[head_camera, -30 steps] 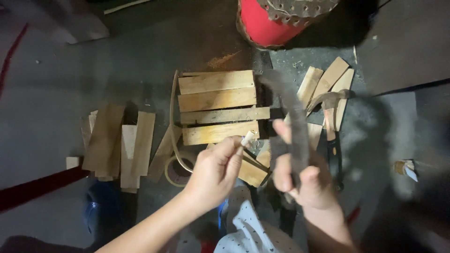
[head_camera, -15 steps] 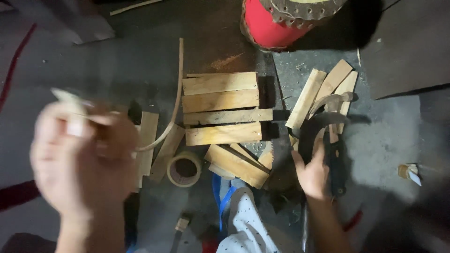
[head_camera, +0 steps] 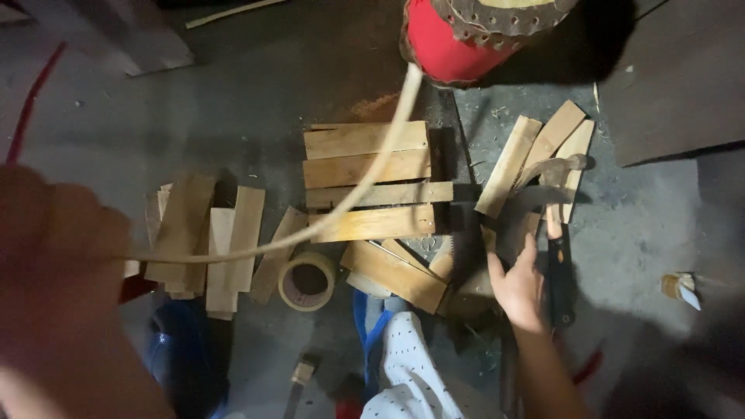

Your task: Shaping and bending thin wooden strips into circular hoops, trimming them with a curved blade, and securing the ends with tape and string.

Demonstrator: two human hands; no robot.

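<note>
Close to the lens at eight o'clock, the left hand (head_camera: 58, 264) fills the corner as a blur, fingers clenched around one end of a thin pale bamboo strip (head_camera: 353, 194); the strip bows up and away toward twelve o'clock, its far end crossing in front of the red drum-like object (head_camera: 446, 46) with a brown scalloped rim. At four o'clock the right hand (head_camera: 518, 289) lies spread, fingers released, on a dark slab just beside the black-handled tool (head_camera: 559, 271), whose curved metal head lies toward two o'clock; whether the palm touches the handle I cannot tell. As a judgement, the work looks part-way: flat wooden slats (head_camera: 365, 182) lie stacked at the centre, another loose pile of slats (head_camera: 206, 233) sits at nine o'clock, and more pieces (head_camera: 535, 151) fan out at two o'clock, so plenty of cut wood is ready, while only one strip is in hand and nothing looks joined yet. A roll of tan tape (head_camera: 306, 281) rests on the grey floor (head_camera: 116, 116) near six o'clock, just under the strip. At three o'clock a small crumpled brown-and-white wrapper (head_camera: 681, 287) lies by itself; no label can be made out on it.
</note>
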